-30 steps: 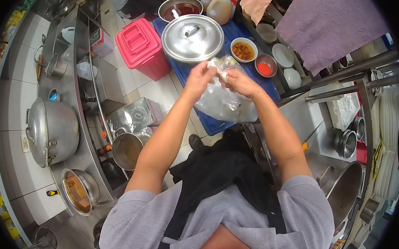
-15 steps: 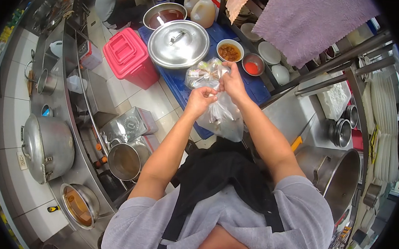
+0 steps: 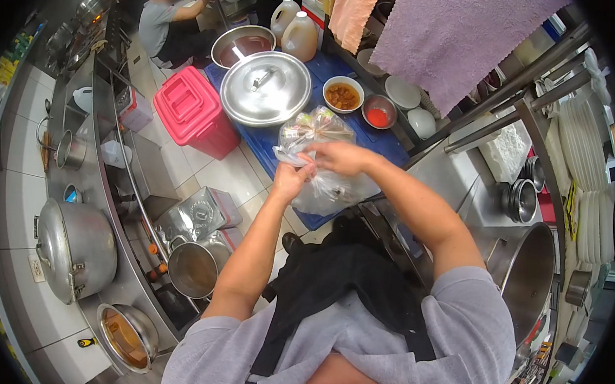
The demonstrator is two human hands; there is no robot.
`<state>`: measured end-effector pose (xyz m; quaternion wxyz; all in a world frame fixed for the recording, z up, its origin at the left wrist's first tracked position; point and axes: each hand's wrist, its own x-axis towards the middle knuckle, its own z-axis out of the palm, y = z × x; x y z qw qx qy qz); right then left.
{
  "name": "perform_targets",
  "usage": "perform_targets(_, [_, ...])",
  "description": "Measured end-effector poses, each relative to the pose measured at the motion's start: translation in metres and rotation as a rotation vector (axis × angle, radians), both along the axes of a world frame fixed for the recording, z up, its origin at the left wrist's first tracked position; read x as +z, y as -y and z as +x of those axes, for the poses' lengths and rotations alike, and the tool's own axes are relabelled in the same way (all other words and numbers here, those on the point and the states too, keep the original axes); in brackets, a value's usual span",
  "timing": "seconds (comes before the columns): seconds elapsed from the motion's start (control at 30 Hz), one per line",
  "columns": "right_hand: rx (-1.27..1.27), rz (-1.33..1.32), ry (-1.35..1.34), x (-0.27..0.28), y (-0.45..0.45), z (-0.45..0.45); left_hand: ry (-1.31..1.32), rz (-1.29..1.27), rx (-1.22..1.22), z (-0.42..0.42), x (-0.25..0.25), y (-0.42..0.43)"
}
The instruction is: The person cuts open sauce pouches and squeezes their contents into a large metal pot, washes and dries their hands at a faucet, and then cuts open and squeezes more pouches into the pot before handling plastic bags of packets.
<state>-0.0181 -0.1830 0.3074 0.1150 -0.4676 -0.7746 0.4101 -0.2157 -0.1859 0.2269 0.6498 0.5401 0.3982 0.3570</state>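
A clear plastic bag (image 3: 325,195) hangs over the near edge of the blue table, its plastic gathered at my hands. My left hand (image 3: 293,179) pinches the gathered plastic. Across its top reaches my right hand (image 3: 339,157), fingers bent onto the same plastic; the fingertips are partly hidden. Just beyond lies a filled clear bag (image 3: 318,126) with small wrapped items, hard to tell apart. Behind it are a large round metal lid (image 3: 266,89), a white bowl of brown food in liquid (image 3: 343,95) and a metal bowl with something red (image 3: 378,115).
A pink lidded bin (image 3: 196,111) stands left of the blue table (image 3: 255,134). Jugs (image 3: 301,37) and a metal basin (image 3: 242,46) are at the back. Cloths (image 3: 464,43) hang at upper right. A large pot (image 3: 524,283) is right; a person (image 3: 164,25) sits farther back.
My right hand has come down and left, across toward my left hand. Both hands are lower in view and closer together on the plastic. The view has shifted slightly.
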Motion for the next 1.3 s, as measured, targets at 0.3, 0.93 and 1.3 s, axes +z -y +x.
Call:
perform_targets(0.3, [-0.213, 0.399, 0.246, -0.005, 0.043, -0.014, 0.095, -0.170, 0.081, 0.005, -0.001, 0.003])
perform_targets(0.93, [-0.581, -0.416, -0.769, -0.049, 0.011, 0.023, -0.285, 1.112, 0.139, 0.052, 0.035, -0.010])
perform_targets(1.3, [-0.307, 0.267, -0.164, -0.030, 0.033, 0.020, -0.222, 0.959, 0.034, 0.024, 0.034, 0.001])
